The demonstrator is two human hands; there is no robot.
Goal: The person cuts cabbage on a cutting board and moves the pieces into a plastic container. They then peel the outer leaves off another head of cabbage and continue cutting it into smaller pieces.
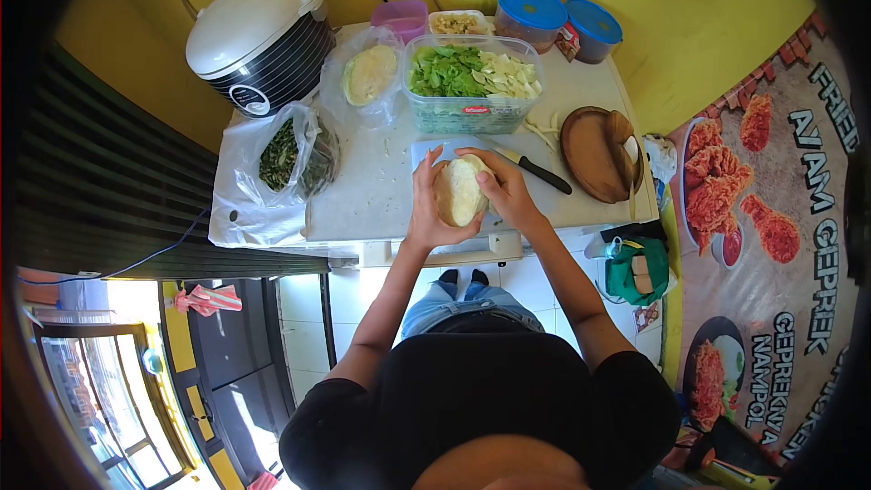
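Note:
A pale piece of cabbage is held between my two hands above the front of the table. My left hand grips its left side, and my right hand wraps its upper right, thumb across the cut face. Beneath them lies a white cutting board, partly hidden. A black-handled knife rests just beyond my right hand, its blade partly covered by the fingers. Behind the board stands a clear plastic container with chopped green leaves and sliced cabbage.
Another cabbage piece sits in a plastic bag, near a bag of dark leaves. A rice cooker occupies the back left. Blue-lidded tubs stand behind. At right are a wooden mortar and pestle.

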